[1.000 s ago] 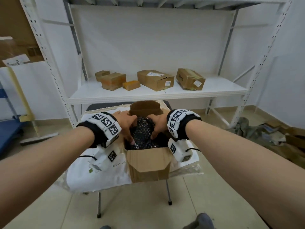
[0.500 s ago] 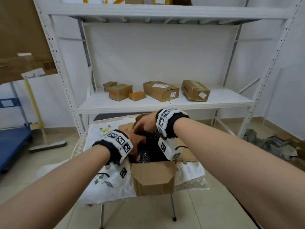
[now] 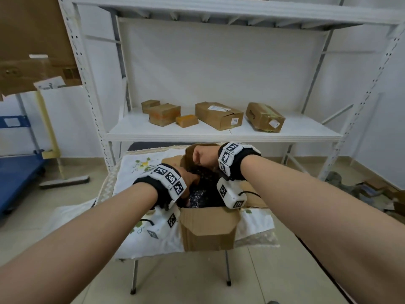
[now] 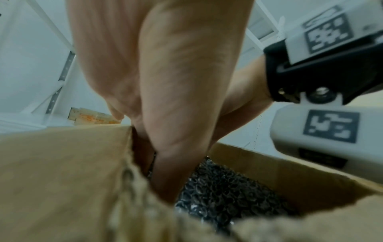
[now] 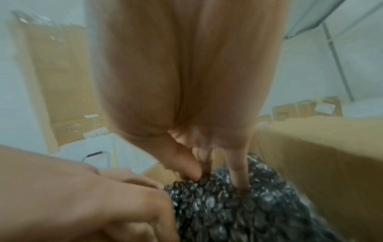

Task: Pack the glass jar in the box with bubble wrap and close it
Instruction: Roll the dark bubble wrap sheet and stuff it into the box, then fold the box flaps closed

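Observation:
An open cardboard box (image 3: 208,229) stands on a cloth-covered small table (image 3: 140,170). Black bubble wrap (image 3: 203,194) fills it; the glass jar is hidden, and no glass shows in any view. My left hand (image 3: 189,179) reaches down along the box's left wall, its fingers (image 4: 165,172) pushed between the cardboard and the bubble wrap (image 4: 228,193). My right hand (image 3: 202,156) is over the far side of the box, wrist bent, with its fingertips (image 5: 238,181) pressed down into the bubble wrap (image 5: 238,212). The box flaps stand open.
A white metal shelf rack (image 3: 219,132) stands right behind the table, with several small cardboard parcels (image 3: 219,115) on it. A blue cart (image 3: 15,174) is on the left, and scrap cardboard (image 3: 377,189) lies on the floor at right.
The wrapped bundle has sunk lower into the box. My right hand moved from the bundle's right side to its far side; my left hand went deeper along the left wall. The head view lifted.

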A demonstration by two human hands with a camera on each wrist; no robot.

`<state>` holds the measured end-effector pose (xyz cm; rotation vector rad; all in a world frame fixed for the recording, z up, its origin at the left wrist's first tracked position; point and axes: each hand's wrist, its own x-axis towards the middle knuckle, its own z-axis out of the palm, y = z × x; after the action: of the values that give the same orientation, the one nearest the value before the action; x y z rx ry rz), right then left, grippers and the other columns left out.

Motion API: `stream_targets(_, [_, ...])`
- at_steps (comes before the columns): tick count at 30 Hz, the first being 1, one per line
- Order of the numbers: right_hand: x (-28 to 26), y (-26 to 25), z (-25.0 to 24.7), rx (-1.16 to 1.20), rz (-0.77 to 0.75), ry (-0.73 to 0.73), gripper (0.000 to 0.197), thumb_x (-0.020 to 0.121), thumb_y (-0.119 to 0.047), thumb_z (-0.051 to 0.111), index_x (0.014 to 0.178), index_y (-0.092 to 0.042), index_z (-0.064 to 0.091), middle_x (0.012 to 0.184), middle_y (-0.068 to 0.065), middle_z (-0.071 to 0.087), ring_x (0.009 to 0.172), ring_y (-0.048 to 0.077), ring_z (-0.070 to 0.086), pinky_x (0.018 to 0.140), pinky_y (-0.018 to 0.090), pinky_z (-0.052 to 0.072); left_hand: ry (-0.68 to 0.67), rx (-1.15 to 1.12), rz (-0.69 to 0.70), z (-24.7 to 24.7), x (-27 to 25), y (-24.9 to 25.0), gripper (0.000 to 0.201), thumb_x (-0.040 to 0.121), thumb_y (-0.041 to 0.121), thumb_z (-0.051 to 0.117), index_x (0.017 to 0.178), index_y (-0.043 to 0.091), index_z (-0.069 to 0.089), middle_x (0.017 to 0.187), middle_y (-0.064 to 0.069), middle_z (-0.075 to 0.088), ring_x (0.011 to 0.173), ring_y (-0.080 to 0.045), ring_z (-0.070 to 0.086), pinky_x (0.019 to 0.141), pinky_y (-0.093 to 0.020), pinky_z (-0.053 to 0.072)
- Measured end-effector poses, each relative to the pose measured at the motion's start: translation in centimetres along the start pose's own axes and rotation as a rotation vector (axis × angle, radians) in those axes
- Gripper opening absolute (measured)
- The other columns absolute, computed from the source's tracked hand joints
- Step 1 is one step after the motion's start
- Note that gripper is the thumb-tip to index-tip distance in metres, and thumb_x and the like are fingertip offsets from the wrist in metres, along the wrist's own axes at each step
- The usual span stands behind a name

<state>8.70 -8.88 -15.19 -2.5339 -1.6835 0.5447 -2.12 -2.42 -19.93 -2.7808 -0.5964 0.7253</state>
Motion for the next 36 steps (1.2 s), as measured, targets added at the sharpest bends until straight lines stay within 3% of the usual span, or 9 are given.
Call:
stream_targets(3, [-1.3, 1.0, -0.9, -0.189, 0.096, -0.016, 0.008, 0.089, -0.007, 0.051, 0.082, -0.008, 0.055, 0.072, 0.006, 0.047, 0.065, 0.02, 0.044, 0.057, 0.03, 0.04, -0.029, -0.007, -0.008, 0.2, 0.6, -0.2, 0.081, 0.024, 0.066, 0.048, 0.101, 0.046, 0.033, 0.104, 0.001, 0.059, 0.098, -0.028, 0.06, 0.097, -0.047, 0.045])
stream_targets(7, [-0.8, 2.0, 0.8, -0.234, 0.159, -0.143, 0.018, 0.089, -0.005, 0.053, 0.075, -0.015, 0.046, 0.066, 0.002, 0.044, 0.063, 0.018, 0.04, 0.057, 0.029, 0.036, -0.008, 0.035, 0.003, -0.4, -0.2, 0.2, 0.088, 0.031, 0.064, 0.055, 0.114, 0.044, 0.038, 0.114, -0.002, 0.059, 0.106, -0.028, 0.058, 0.098, -0.046, 0.045])
stream_targets(11, [-1.0, 2.1, 1.5, -0.157, 0.197, -0.216, 0.006, 0.081, -0.008, 0.06, 0.081, -0.011, 0.055, 0.088, 0.011, 0.063, 0.074, 0.023, 0.049, 0.061, 0.03, 0.04, 0.026, 0.038, -0.005, -0.8, -0.7, 0.7, 0.094, 0.051, 0.063, 0.066, 0.137, 0.044, 0.033, 0.136, -0.005, 0.052, 0.125, -0.029, 0.05, 0.103, -0.046, 0.042])
stream_targets(14, [-2.5, 2.5, 0.5, 0.221, 0.157, -0.008, 0.006, 0.087, -0.006, 0.055, 0.089, -0.01, 0.052, 0.082, 0.016, 0.059, 0.071, 0.028, 0.058, 0.058, 0.032, 0.047, 0.01, 0.043, -0.031, -1.1, -1.7, 1.0, 0.078, 0.062, 0.053, 0.069, 0.133, 0.044, 0.036, 0.135, -0.007, 0.051, 0.125, -0.03, 0.048, 0.105, -0.047, 0.038])
stream_targets(17, [-3.7, 2.3, -0.6, 0.758, 0.123, 0.436, 0.01, 0.098, -0.008, 0.043, 0.092, -0.011, 0.05, 0.082, 0.012, 0.07, 0.064, 0.024, 0.066, 0.048, 0.029, 0.053, -0.015, 0.03, -0.051, -0.8, -2.0, 1.0, 0.074, 0.068, 0.049, 0.069, 0.133, 0.041, 0.036, 0.138, -0.008, 0.048, 0.132, -0.03, 0.042, 0.111, -0.05, 0.029])
stream_targets(20, [-3.6, 2.8, -1.6, 0.768, 0.038, 0.807, 0.01, 0.093, -0.005, 0.052, 0.094, -0.015, 0.049, 0.095, 0.006, 0.065, 0.079, 0.018, 0.062, 0.067, 0.032, 0.054, -0.024, -0.001, -0.039, -0.7, -1.6, 0.8, 0.081, 0.05, 0.055, 0.064, 0.125, 0.044, 0.037, 0.141, -0.006, 0.045, 0.136, -0.029, 0.038, 0.11, -0.053, 0.03])
stream_targets(22, [-3.5, 2.6, -1.8, 0.635, -0.005, 0.679, 0.014, 0.091, -0.008, 0.057, 0.098, -0.018, 0.051, 0.103, 0.005, 0.066, 0.095, 0.02, 0.063, 0.081, 0.033, 0.051, -0.031, -0.017, -0.025, -0.3, -0.8, 0.7, 0.081, 0.044, 0.057, 0.06, 0.121, 0.045, 0.037, 0.138, -0.002, 0.047, 0.134, -0.028, 0.041, 0.107, -0.054, 0.033])
stream_targets(29, [-3.3, 2.2, 0.8, 0.188, 0.118, 0.195, 0.014, 0.096, -0.02, 0.055, 0.107, -0.02, 0.047, 0.108, 0.007, 0.056, 0.095, 0.02, 0.05, 0.073, 0.028, 0.038, 0.042, -0.011, -0.015, 0.1, -1.1, 0.5, 0.079, 0.056, 0.062, 0.068, 0.127, 0.047, 0.038, 0.128, -0.002, 0.051, 0.12, -0.028, 0.05, 0.102, -0.047, 0.041])
stream_targets(36, [-4.6, 1.3, 1.6, -0.001, 0.13, 0.043, 0.033, 0.095, -0.008, 0.047, 0.128, -0.014, 0.053, 0.13, 0.007, 0.058, 0.119, 0.025, 0.054, 0.092, 0.028, 0.042, 0.148, -0.07, 0.095, -1.3, -3.4, -0.3, 0.079, 0.063, 0.069, 0.073, 0.131, 0.036, 0.051, 0.121, 0.002, 0.052, 0.117, -0.023, 0.048, 0.098, -0.041, 0.042])
